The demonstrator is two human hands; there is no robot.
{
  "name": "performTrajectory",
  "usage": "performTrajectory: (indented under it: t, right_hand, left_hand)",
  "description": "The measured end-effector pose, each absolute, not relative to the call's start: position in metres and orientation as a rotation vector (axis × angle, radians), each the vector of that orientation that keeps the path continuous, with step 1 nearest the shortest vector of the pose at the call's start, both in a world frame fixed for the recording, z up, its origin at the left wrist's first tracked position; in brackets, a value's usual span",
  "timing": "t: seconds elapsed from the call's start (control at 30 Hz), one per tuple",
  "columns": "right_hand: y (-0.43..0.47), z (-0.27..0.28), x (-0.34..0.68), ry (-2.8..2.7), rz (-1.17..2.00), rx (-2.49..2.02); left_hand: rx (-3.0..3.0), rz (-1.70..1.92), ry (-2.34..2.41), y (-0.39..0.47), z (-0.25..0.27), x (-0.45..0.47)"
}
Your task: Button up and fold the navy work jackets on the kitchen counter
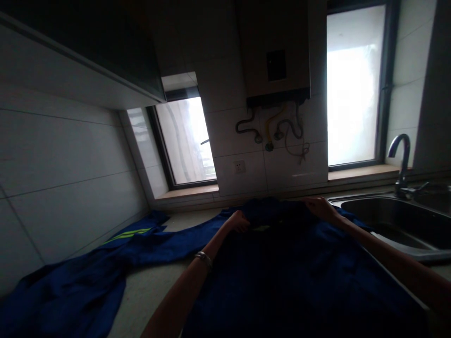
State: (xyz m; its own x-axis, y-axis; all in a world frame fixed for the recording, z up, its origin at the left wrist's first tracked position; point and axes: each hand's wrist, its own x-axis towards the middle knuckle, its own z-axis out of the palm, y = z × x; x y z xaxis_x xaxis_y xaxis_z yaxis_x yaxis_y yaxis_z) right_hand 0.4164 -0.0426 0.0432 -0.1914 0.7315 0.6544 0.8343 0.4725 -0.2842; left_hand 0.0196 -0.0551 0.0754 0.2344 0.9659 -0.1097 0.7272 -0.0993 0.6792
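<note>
A dark blue work jacket point(282, 272) lies spread over the counter in front of me, its collar end toward the wall. My left hand point(238, 221), with a bracelet point(204, 259) on its wrist, is closed on the cloth near the collar. Further right, my right hand point(320, 207) pinches the jacket's upper edge by the shoulder. One sleeve stretches left over the counter, toward more blue cloth point(70, 286) with yellow-green stripes point(128, 234). Dim light hides the cloth's finer details.
At the right is a steel sink point(380, 206) with a curved faucet point(401, 155). A water heater point(275, 51) with pipes hangs on the tiled wall between two windows. A wall socket point(239, 166) is below it. An overhead cabinet point(81, 70) juts out at upper left.
</note>
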Motion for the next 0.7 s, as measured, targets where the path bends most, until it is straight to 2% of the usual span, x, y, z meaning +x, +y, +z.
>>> performTrajectory:
  t: [0.17, 0.33, 0.53, 0.63, 0.7]
  right_hand:
    - [-0.051, 0.042, 0.403, -1.893, -0.114, -1.299]
    - [-0.066, 0.047, 0.385, -1.73, 0.334, -1.183]
    - [-0.069, 0.049, 0.386, -1.607, 0.759, -1.289]
    - [-0.061, 0.046, 0.394, -1.69, 0.853, -1.483]
    - [-0.051, 0.046, 0.4, -1.713, 0.824, -1.497]
  left_hand:
    - [2.196, 0.55, 1.583, -0.058, 0.078, 0.043]
    - [2.52, 0.448, 1.486, -0.067, 0.076, 0.063]
    - [2.67, 0.321, 1.795, -0.088, 0.09, 0.066]
    - [2.739, 0.268, 1.924, -0.094, 0.103, 0.066]
    - [2.7, 0.376, 1.984, -0.09, 0.107, 0.068]
